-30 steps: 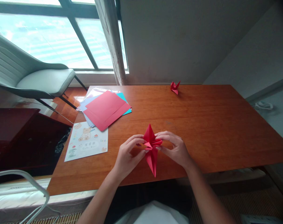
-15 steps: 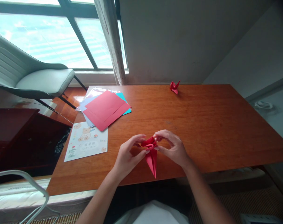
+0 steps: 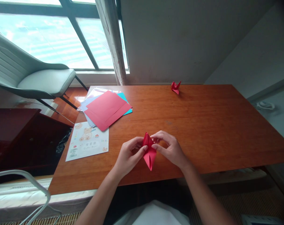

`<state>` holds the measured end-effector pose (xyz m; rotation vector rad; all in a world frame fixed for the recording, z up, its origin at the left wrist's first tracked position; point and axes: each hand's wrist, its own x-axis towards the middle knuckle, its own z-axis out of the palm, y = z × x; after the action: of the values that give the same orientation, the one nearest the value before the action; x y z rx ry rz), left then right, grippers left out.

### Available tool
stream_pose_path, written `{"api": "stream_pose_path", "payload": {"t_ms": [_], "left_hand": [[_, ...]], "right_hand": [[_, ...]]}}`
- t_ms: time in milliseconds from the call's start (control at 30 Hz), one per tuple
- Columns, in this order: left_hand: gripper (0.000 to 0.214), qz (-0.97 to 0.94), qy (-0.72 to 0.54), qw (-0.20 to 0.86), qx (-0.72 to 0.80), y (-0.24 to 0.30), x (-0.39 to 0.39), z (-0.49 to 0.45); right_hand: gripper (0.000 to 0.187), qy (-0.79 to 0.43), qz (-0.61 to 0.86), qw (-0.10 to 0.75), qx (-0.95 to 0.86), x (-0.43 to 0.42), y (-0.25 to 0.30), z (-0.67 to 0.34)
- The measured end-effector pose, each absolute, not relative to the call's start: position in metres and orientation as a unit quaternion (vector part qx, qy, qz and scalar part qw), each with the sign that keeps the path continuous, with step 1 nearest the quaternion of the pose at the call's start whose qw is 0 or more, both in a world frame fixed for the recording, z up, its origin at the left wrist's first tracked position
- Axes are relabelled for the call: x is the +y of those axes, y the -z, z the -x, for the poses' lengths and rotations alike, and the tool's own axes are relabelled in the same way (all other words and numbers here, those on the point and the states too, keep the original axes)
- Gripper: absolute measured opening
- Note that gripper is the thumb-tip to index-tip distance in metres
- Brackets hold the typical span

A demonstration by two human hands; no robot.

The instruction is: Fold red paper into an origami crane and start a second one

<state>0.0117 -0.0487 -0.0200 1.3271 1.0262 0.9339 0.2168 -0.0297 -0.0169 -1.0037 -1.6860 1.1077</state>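
A folded red paper piece [image 3: 149, 153], kite-shaped with a point toward me, rests just above the near part of the wooden table [image 3: 202, 131]. My left hand [image 3: 127, 157] pinches its left edge with thumb and fingers. My right hand [image 3: 168, 148] pinches its upper right edge, fingers curled over the fold. Both hands meet at the top of the piece.
A finished red paper crane [image 3: 176, 87] sits at the table's far edge. A stack of coloured sheets with red on top [image 3: 106, 109] and a printed packet [image 3: 87, 140] lie at the left. A grey chair [image 3: 34, 78] stands by the window.
The red piece was taller with a point sticking up; that upper point has been folded down and the piece is now shorter and flatter. Both hands closed in on it.
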Motion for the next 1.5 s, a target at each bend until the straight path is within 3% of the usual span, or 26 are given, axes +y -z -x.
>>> {"api": "stream_pose_path", "payload": {"t_ms": [267, 500, 733, 1100, 1233, 1500], "left_hand": [[0.021, -0.54, -0.403, 0.599, 0.432, 0.021, -0.048, -0.01], [0.019, -0.482, -0.439, 0.612, 0.448, 0.016, -0.046, -0.011], [0.024, -0.47, -0.453, 0.585, 0.482, 0.013, -0.043, -0.01], [0.024, -0.46, -0.453, 0.612, 0.457, 0.012, -0.043, -0.01], [0.023, -0.481, -0.464, 0.591, 0.451, 0.013, -0.045, -0.012], [0.015, -0.597, -0.428, 0.47, 0.49, 0.021, -0.048, -0.012]], "right_hand": [[0.019, -0.437, 0.385, 0.415, -0.699, -0.034, 0.009, -0.213], [0.018, -0.415, 0.389, 0.457, -0.684, -0.041, 0.008, -0.217], [0.029, -0.41, 0.383, 0.433, -0.706, -0.043, 0.008, -0.213], [0.011, -0.304, 0.399, 0.45, -0.739, -0.047, 0.0, -0.209], [0.011, -0.297, 0.406, 0.385, -0.773, -0.045, -0.007, -0.212], [0.017, -0.218, 0.435, 0.118, -0.866, -0.032, -0.033, -0.22]]}}
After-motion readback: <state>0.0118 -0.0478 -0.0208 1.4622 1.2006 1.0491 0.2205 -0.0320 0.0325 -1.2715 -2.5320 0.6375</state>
